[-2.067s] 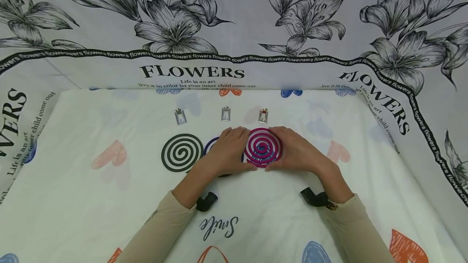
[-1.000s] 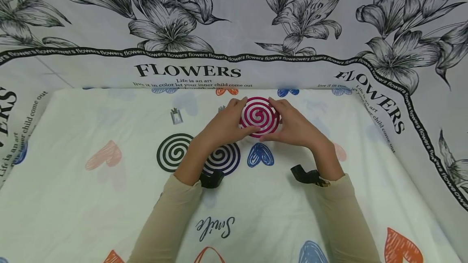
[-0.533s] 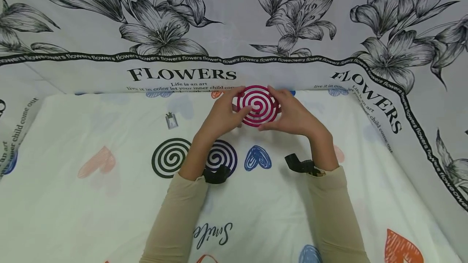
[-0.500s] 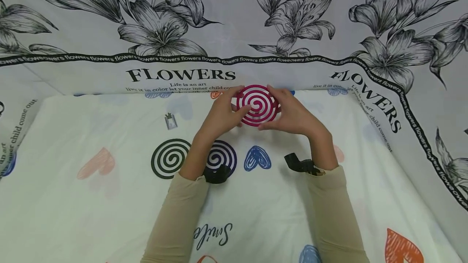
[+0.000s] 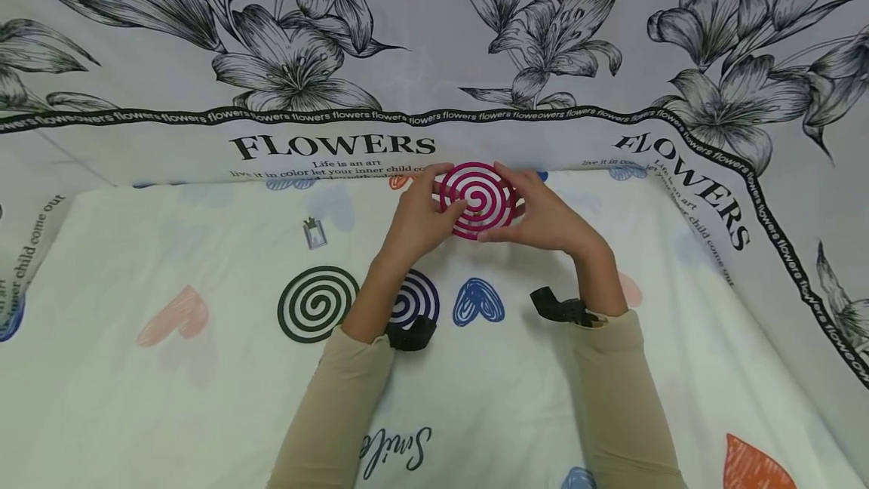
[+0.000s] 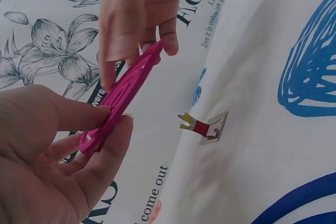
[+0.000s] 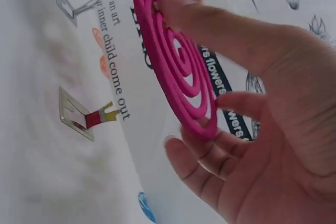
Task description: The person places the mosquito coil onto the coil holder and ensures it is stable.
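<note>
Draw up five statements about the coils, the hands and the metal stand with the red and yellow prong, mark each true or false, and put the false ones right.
1. The left hand and the right hand both grip the pink coil. True.
2. The pink coil lies flat. False: it is held up, tilted, above the white cloth.
3. In the head view, the left forearm hides part of the blue coil. True.
4. The coil lying left of the blue coil is yellow. False: that is a dark green coil.
5. The metal stand with the red and yellow prong is apart from the pink coil. True.
</note>
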`<state>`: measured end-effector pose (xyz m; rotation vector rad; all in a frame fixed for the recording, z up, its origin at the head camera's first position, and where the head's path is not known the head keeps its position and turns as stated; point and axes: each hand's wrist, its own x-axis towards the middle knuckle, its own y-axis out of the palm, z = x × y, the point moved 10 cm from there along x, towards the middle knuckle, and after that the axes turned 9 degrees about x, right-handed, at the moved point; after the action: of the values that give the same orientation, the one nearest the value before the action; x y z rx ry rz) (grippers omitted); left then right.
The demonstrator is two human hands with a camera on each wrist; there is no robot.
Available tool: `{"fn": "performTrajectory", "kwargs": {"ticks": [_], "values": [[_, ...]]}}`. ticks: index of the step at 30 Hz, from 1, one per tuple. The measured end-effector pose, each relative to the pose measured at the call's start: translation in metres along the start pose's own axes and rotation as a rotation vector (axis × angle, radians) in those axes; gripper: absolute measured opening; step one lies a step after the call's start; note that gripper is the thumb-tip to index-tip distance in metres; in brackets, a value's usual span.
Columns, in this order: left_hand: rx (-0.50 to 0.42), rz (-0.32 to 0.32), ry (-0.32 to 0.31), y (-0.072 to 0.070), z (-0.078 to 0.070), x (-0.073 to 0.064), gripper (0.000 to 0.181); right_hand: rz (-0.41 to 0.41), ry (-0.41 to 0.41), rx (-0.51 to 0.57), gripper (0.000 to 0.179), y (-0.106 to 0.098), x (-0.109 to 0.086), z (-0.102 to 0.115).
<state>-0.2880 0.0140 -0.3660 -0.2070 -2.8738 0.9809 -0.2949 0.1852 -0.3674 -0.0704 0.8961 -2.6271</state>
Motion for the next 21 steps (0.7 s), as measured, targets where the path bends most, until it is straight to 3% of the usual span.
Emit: {"fn": "performTrajectory", "kwargs": {"ticks": [6, 13, 21], "values": [[-0.09, -0.031, -0.036, -0.002, 0.007, 0.004, 0.07, -0.108, -0.005, 0.148, 0.08, -0.004, 0.008, -0.003], [-0.149, -0.032, -0.096, 0.005, 0.017, 0.006, 0.069, -0.187, 0.121, 0.275, 0.071, 0.0, 0.013, -0.024], [-0.241, -0.004, -0.173, 0.018, 0.027, 0.009, 0.066, -0.237, 0.186, 0.384, 0.064, -0.002, 0.017, -0.035]]}}
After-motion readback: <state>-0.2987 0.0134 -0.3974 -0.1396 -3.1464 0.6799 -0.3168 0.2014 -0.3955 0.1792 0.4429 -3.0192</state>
